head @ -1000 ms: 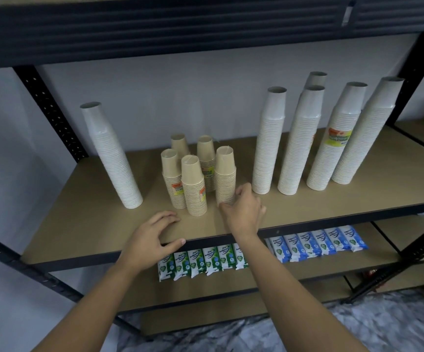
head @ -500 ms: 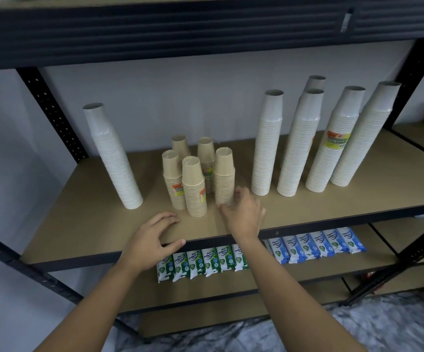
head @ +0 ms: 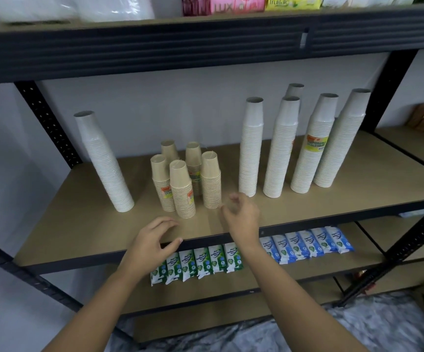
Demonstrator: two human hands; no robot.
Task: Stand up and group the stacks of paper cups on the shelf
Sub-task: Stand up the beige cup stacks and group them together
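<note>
Ribbed tan paper cup stacks (head: 185, 185) stand upright on matte shelf (head: 78, 232); both hands' fingers (head: 166, 223) loosely spread, empty.

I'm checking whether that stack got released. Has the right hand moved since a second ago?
Yes. The right hand has drawn back from the nearest brown cup stack, toward the shelf's front edge, and now holds nothing.

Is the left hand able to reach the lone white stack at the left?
Probably yes. The left hand is empty at the shelf edge, and only bare shelf lies between it and the lone white stack.
</note>
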